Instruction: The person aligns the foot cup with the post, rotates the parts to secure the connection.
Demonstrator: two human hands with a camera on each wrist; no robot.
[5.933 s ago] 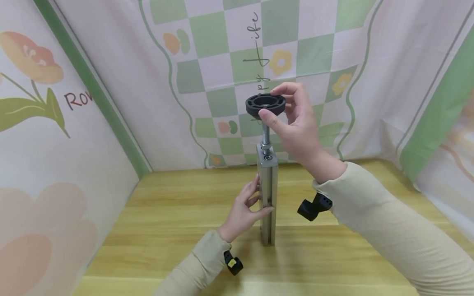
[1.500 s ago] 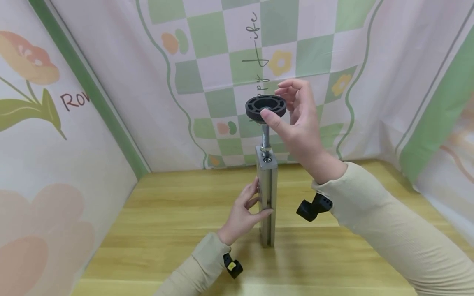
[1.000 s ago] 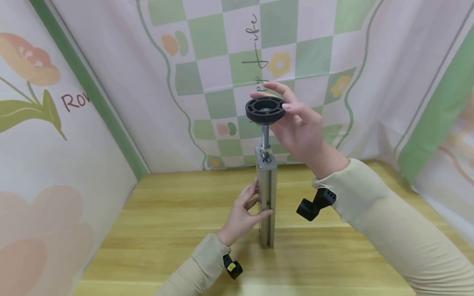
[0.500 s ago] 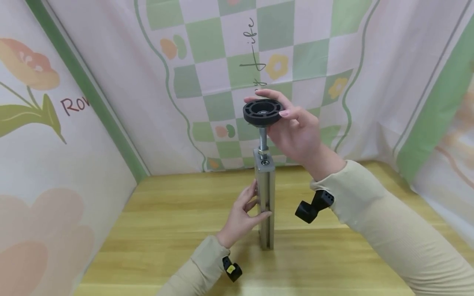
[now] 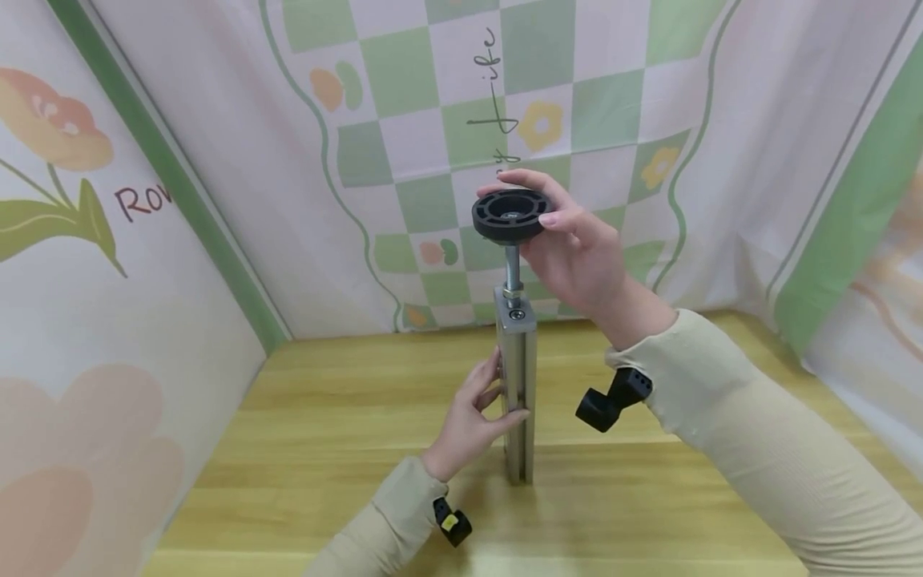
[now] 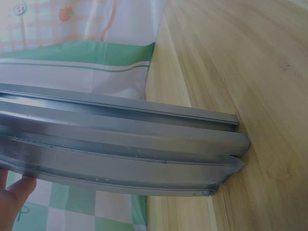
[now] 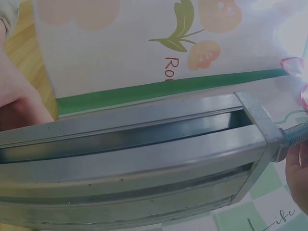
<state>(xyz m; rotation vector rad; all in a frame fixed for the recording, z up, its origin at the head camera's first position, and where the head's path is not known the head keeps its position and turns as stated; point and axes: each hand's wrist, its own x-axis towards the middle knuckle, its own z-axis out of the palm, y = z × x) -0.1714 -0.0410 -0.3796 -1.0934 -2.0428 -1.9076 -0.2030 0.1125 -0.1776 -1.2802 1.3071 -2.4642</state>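
On a wooden table (image 5: 346, 417) by a checked curtain (image 5: 404, 72), left fingers (image 5: 481, 377) pinch a metal profile (image 5: 513, 369) (right fingers (image 5: 578, 224), its black disc (image 5: 505, 232))

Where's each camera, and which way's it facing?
Head: worn on the head, looking forward and down at the slotted aluminium extrusion; left hand, right hand and sleeves show.
Left wrist: worn there, facing the extrusion's bottom end; part of left hand shows.
Right wrist: worn there, facing the extrusion's top end plate; both hands partly show.
All share the extrusion.
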